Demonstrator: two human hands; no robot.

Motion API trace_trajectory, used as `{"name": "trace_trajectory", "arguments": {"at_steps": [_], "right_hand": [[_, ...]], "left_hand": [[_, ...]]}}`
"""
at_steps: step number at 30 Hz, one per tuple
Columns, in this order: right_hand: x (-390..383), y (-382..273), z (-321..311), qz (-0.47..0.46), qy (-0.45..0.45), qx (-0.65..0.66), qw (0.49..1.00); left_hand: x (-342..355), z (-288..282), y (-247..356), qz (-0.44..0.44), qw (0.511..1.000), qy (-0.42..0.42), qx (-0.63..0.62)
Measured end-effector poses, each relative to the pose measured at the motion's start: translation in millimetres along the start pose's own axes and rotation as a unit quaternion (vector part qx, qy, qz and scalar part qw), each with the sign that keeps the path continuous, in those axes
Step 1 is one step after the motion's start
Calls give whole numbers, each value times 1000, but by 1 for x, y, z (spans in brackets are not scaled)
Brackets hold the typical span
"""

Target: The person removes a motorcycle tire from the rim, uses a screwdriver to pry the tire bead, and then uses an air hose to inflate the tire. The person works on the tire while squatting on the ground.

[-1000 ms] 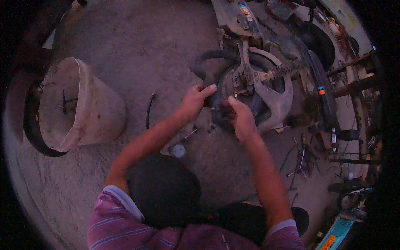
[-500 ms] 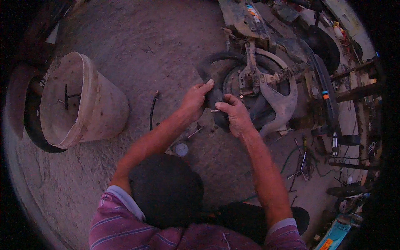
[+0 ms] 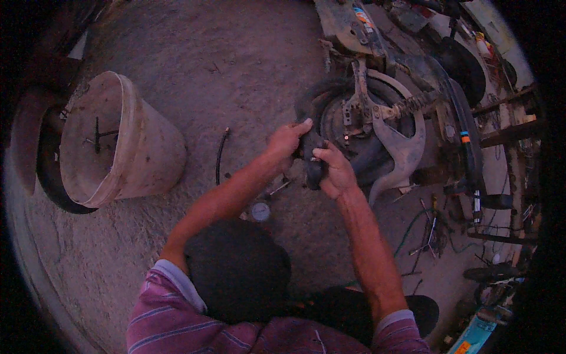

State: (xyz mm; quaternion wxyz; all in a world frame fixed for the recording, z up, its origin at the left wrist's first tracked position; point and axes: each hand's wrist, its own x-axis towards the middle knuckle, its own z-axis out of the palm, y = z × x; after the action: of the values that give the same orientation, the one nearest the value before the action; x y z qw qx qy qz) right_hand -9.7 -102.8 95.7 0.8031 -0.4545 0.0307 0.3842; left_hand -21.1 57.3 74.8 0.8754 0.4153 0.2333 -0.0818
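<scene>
A dark rubber inner tube (image 3: 314,176) is stretched between my two hands beside a motorcycle wheel. My left hand (image 3: 288,141) is closed on its upper part, thumb laid along the top. Just below, my right hand (image 3: 337,171) grips the same tube, its thumb pressing near a small pale spot that may be the valve stem. Some of the tube curves away toward the wheel, where it is hard to tell from the tire (image 3: 365,159). Over the wheel sits a grey metal swingarm (image 3: 404,138) with a coil-spring shock (image 3: 410,106).
On the left, a dirty white bucket (image 3: 154,141) lies tilted against a black tire, with a T-handled tool visible at it. A short black hose (image 3: 221,154) and a round gauge (image 3: 260,211) lie on the ground. Tools (image 3: 431,233) and motorcycle parts crowd the right side.
My right hand has shifted its grip, and the metal valve stem that stuck out by its thumb is now mostly covered. The whole view has shifted slightly.
</scene>
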Motion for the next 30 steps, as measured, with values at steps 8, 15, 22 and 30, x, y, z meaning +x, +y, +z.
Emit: {"name": "trace_trajectory", "arguments": {"at_steps": [8,15,22,30], "right_hand": [[4,12,-4,-8,4,37,999],[3,19,0,24,116,-66,991],[9,42,-16,-18,132,-247,960],[-46,19,-35,80,21,-643,762]], "left_hand": [[-7,0,-1,12,1000,14,25],[-5,-12,-6,69,985,30,154],[3,-40,-29,53,975,21,215],[-17,-62,-65,-133,943,-52,302]]}}
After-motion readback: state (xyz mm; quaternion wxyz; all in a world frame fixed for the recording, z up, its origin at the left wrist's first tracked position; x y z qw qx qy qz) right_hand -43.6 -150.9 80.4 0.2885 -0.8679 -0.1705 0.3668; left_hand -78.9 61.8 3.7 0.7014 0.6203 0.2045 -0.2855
